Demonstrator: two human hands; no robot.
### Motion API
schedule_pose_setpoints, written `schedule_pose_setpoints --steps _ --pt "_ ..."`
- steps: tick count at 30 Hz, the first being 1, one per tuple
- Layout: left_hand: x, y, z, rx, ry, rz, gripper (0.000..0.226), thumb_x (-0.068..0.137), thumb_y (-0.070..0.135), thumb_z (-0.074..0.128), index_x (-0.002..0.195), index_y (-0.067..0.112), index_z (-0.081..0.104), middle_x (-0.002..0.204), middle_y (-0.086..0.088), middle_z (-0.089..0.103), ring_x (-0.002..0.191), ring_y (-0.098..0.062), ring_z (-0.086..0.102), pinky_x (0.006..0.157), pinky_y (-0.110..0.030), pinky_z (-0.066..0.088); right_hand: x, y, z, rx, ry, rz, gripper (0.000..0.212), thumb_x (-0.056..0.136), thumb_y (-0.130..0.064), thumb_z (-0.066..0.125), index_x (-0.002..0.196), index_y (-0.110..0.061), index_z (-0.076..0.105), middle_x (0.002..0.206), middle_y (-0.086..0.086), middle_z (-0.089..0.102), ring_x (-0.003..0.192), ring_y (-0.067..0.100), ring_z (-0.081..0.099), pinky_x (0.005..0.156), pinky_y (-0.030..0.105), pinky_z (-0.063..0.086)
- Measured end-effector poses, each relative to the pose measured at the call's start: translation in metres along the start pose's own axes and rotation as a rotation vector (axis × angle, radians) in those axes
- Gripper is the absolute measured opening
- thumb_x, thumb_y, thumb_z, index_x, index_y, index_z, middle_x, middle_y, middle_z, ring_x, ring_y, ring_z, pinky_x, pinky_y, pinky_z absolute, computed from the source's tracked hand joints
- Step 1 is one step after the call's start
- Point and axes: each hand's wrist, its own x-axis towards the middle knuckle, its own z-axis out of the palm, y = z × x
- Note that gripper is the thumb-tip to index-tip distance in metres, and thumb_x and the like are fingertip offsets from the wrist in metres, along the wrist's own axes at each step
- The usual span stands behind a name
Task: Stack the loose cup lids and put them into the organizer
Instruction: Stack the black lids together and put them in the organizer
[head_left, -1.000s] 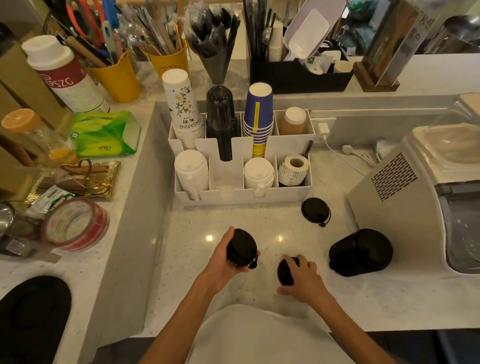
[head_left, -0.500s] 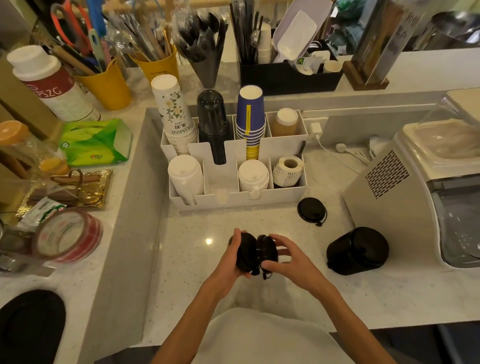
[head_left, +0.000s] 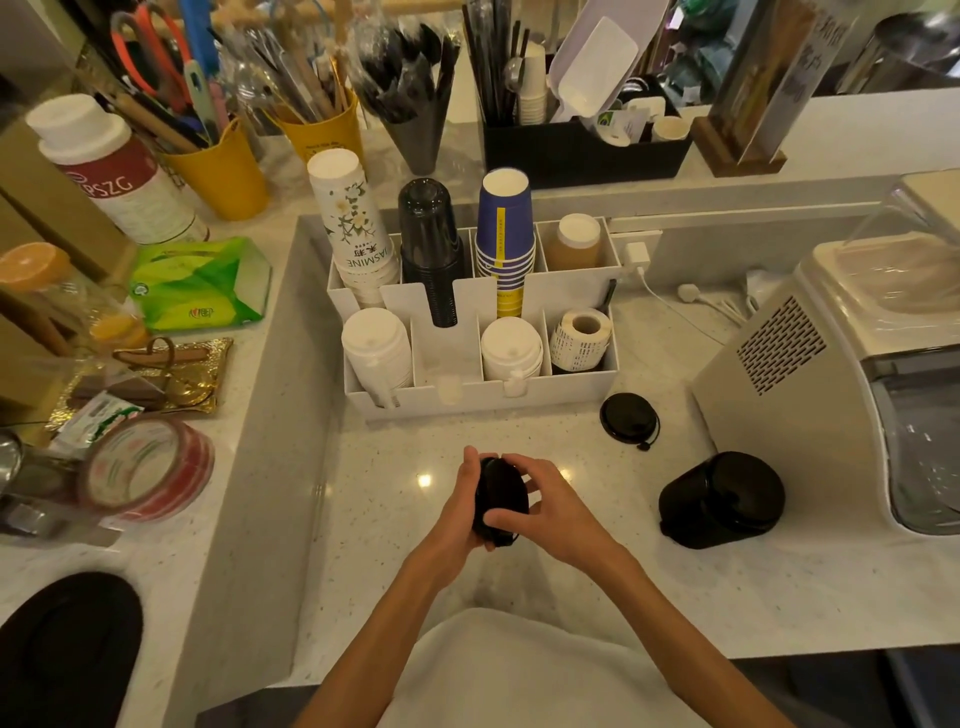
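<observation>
Head view, looking down on a pale speckled counter (head_left: 519, 587). Both hands meet over the counter in front of the white organizer (head_left: 483, 397). The left hand (head_left: 457, 506) cups a small stack of black lids (head_left: 500, 491) from the left, while the right hand (head_left: 545, 501) presses its fingers against the stack from the right; both hands are closed on the lids, which stand on edge between them. A second ago each hand held its own lid, well apart, the right one low at the counter; half a second ago the two were brought face to face; now they are pushed together as one dark mass. By judgement, the nesting of these lids is nearly complete.

Work remains: one loose black lid (head_left: 627, 417) lies flat on the counter just right of the organizer's front corner, and a larger stack of black lids (head_left: 722, 499) lies on its side farther right, beside the beige machine (head_left: 810, 395). The second front compartment (head_left: 447, 358), between two stacks of white lids, appears free and is a likely destination.

Legible writing: "JASMINE", upside down, on the floral cups (head_left: 353, 218) at the organizer's back left; "PSZG", partly cut off, on the red-banded canister (head_left: 117, 179). Print on the label roll (head_left: 579, 338) and green tissue pack (head_left: 200, 286) is too small to read.
</observation>
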Motion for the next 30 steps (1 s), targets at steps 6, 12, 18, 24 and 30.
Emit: schedule_pose_setpoints --steps 6,12,18,24,30 --pt "0.005 0.003 -0.001 -0.009 0.002 -0.014 0.057 0.096 0.068 0.019 0.115 0.035 0.061 0.085 0.011 0.079 0.082 -0.015 0.075 0.098 -0.062 0.050 0.003 0.004 -0.006 -0.056 -0.012 -0.060 0.069 0.080 -0.040 0.078 0.139 -0.034 0.043 0.140 -0.008 0.045 0.121 0.013 0.048 0.096 0.030 0.055" --pt "0.007 0.010 -0.002 -0.003 -0.051 -0.101 0.070 0.091 0.075 0.021 0.121 0.029 0.064 0.099 0.000 0.079 0.097 -0.024 0.074 0.098 -0.057 0.053 0.008 0.008 -0.019 -0.186 -0.098 -0.124 0.078 0.079 -0.046 0.077 0.145 -0.035 0.038 0.145 -0.009 0.040 0.128 0.013 0.044 0.102 0.033 0.051" --pt "0.010 0.017 -0.002 -0.007 -0.120 -0.141 0.069 0.092 0.075 0.020 0.106 0.031 0.071 0.090 0.000 0.080 0.098 -0.026 0.071 0.104 -0.058 0.044 0.012 0.003 -0.030 -0.294 -0.158 -0.196 0.079 0.080 -0.044 0.077 0.145 -0.037 0.035 0.146 -0.009 0.037 0.131 0.014 0.038 0.108 0.035 0.045" --pt "0.014 0.011 -0.004 -0.117 -0.132 -0.129 0.054 0.094 0.067 0.041 0.109 0.025 0.072 0.098 -0.007 0.079 0.103 -0.032 0.069 0.101 -0.055 0.048 0.014 -0.009 -0.039 -0.205 -0.289 -0.102 0.082 0.080 -0.047 0.075 0.148 -0.039 0.030 0.148 -0.012 0.037 0.132 0.013 0.040 0.106 0.036 0.046" --pt "0.022 0.009 -0.004 -0.287 -0.106 -0.178 0.070 0.088 0.063 0.057 0.131 0.008 0.056 0.120 -0.025 0.069 0.113 -0.045 0.066 0.061 -0.033 0.041 0.059 0.004 -0.087 -0.206 0.287 0.291 0.034 0.095 -0.031 0.061 0.126 -0.018 0.061 0.118 0.000 0.065 0.100 0.018 0.062 0.082 0.031 0.049"
